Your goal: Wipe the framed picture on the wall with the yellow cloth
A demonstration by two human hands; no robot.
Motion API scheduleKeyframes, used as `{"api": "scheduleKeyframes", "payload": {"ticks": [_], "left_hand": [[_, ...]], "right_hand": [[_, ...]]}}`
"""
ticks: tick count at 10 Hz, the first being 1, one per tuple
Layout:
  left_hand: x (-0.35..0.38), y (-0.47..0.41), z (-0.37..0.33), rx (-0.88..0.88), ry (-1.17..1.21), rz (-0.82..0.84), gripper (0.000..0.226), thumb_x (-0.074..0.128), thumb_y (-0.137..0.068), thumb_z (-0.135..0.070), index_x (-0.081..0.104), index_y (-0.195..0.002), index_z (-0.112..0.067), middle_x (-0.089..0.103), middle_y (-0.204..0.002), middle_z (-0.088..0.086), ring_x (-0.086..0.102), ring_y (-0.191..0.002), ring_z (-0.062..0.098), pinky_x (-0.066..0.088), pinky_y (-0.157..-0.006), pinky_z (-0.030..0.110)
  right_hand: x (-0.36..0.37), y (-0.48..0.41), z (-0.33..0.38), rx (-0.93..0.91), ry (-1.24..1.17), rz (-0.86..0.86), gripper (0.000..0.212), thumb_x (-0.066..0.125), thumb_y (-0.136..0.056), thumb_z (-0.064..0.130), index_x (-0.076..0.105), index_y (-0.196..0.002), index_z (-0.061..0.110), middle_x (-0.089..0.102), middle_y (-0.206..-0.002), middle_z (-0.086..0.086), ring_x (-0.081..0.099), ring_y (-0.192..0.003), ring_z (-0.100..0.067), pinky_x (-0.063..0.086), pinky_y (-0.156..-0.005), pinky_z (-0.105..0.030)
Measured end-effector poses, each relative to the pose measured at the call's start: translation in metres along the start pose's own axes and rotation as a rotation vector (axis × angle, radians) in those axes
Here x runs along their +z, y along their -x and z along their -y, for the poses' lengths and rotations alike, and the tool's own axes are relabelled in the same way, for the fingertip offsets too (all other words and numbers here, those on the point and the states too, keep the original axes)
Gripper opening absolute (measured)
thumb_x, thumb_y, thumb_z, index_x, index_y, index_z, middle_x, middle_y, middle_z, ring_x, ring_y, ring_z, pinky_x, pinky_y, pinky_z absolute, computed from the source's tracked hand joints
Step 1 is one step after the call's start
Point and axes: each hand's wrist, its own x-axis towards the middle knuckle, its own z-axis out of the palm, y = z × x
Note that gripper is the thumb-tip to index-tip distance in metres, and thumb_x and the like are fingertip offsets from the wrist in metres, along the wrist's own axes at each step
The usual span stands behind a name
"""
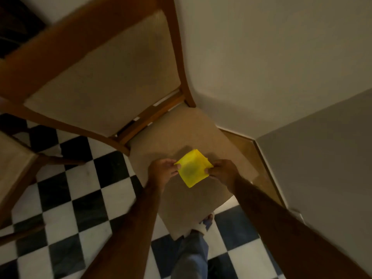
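A folded yellow cloth [193,168] is held above the beige seat of a wooden chair [181,137]. My left hand [162,171] pinches its left edge and my right hand [222,172] pinches its right edge. The cloth is a small square, slightly tilted. No framed picture is in view; only bare wall [271,57] shows behind and to the right of the chair.
The chair's padded backrest [104,77] rises at upper left. A second chair [14,168] stands at the left edge. Black and white checkered floor [80,198] lies below. My leg and foot [193,248] are beside the seat. A wall corner [255,139] is close on the right.
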Motion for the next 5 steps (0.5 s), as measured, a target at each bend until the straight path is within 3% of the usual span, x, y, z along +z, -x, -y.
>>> {"api": "scheduleKeyframes", "payload": {"ticks": [1, 2, 3, 4, 5], "left_hand": [[0.002, -0.020, 0.019, -0.014, -0.059, -0.014, 0.033, 0.077, -0.081, 0.004, 0.064, -0.109, 0.016, 0.069, -0.108, 0.034, 0.070, -0.086, 0.032, 0.063, -0.080, 0.038], [0.006, -0.038, 0.040, 0.045, -0.274, -0.068, 0.031, 0.083, -0.077, -0.007, 0.069, -0.099, 0.011, 0.075, -0.095, 0.026, 0.074, -0.076, 0.029, 0.064, -0.075, 0.033], [0.008, -0.042, 0.048, 0.135, -0.510, -0.095, 0.032, 0.083, -0.079, -0.019, 0.072, -0.099, 0.003, 0.076, -0.098, 0.021, 0.074, -0.088, 0.032, 0.060, -0.081, 0.036], [0.008, -0.033, 0.045, 0.373, -0.993, -0.151, 0.050, 0.072, -0.088, -0.038, 0.064, -0.124, -0.005, 0.065, -0.129, 0.014, 0.059, -0.122, 0.027, 0.046, -0.096, 0.033], [0.007, -0.022, 0.040, 0.576, -1.122, -0.167, 0.068, 0.062, -0.093, -0.048, 0.048, -0.145, -0.007, 0.046, -0.153, 0.016, 0.040, -0.144, 0.030, 0.038, -0.115, 0.041]], "right_hand": [[0.007, -0.021, -0.021, 0.015, 0.086, -0.015, 0.028, 0.078, -0.082, 0.010, 0.074, -0.106, -0.004, 0.071, -0.091, -0.013, 0.070, -0.076, -0.016, 0.060, -0.069, -0.022], [0.015, -0.043, -0.041, -0.035, 0.262, -0.052, 0.032, 0.077, -0.084, 0.024, 0.075, -0.110, 0.005, 0.074, -0.094, -0.006, 0.067, -0.079, -0.009, 0.050, -0.067, -0.016], [0.021, -0.048, -0.048, -0.136, 0.511, -0.106, 0.034, 0.072, -0.086, 0.031, 0.074, -0.113, 0.009, 0.073, -0.112, -0.008, 0.064, -0.102, -0.018, 0.042, -0.080, -0.024], [0.022, -0.039, -0.047, -0.316, 0.790, -0.302, 0.059, 0.065, -0.090, 0.037, 0.054, -0.140, 0.007, 0.055, -0.143, -0.015, 0.051, -0.133, -0.033, 0.045, -0.103, -0.038], [0.017, -0.026, -0.041, -0.428, 1.002, -0.397, 0.081, 0.053, -0.094, 0.051, 0.031, -0.155, 0.002, 0.035, -0.161, -0.022, 0.032, -0.151, -0.039, 0.032, -0.119, -0.046]]}}
